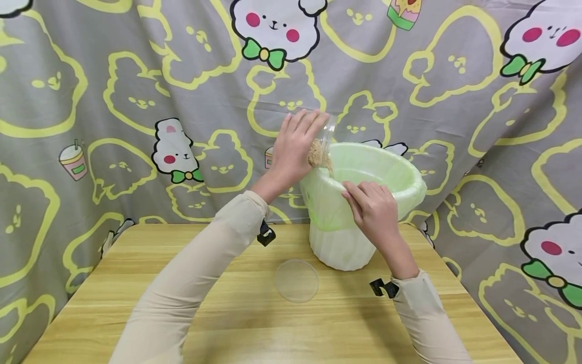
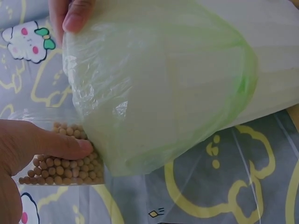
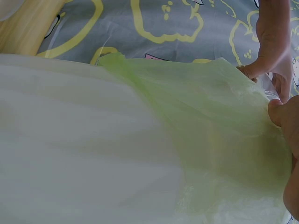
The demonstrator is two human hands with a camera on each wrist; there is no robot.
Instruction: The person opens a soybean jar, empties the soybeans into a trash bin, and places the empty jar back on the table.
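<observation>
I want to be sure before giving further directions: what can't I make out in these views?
Head view: the floor of the bin, hidden by its near side; any beans there can't be counted.
Head view: much of the jar, covered by the left hand.
Left wrist view: most of the right hand, cut off by the top edge.

The table [image 1: 218, 323] and bin [image 1: 341, 250] are overlooked from above the near side, facing far, by the head camera. The green liner [image 2: 163, 93] is shared by both wrist views, turned sideways, at close range.
</observation>
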